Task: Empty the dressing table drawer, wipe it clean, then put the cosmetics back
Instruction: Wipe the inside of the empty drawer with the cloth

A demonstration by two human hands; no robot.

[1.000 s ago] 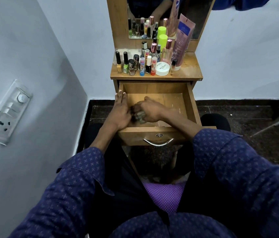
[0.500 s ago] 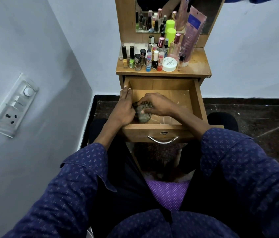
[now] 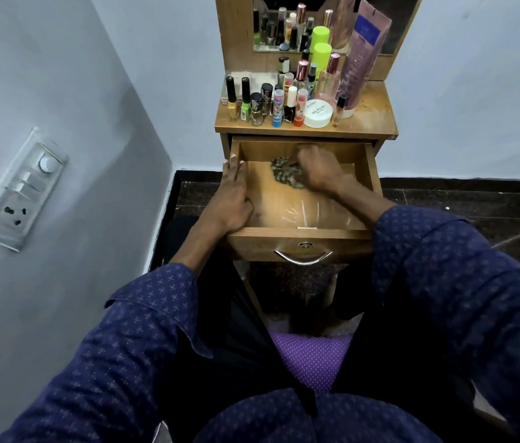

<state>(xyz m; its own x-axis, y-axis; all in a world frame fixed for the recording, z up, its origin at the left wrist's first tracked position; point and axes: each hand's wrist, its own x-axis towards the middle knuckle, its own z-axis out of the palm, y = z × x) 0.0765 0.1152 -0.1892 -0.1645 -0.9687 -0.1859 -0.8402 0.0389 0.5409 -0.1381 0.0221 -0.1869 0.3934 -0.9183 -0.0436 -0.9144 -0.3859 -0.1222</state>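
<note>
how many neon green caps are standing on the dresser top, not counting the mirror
2. One neon green cap tops the tall can at the back by the mirror; a second neon green-bottled polish stands front left, though its cap is black. Others may be hidden.

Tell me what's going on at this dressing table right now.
A person in a dark blue patterned shirt is wiping out the open wooden drawer of the dressing table. Their right hand grips a crumpled mottled grey-green cloth near the drawer's back, while the left hand rests along the drawer's left wall, steadying it. The nail polish bottles and other cosmetics stand on the wooden tabletop, not yet put back.
</note>
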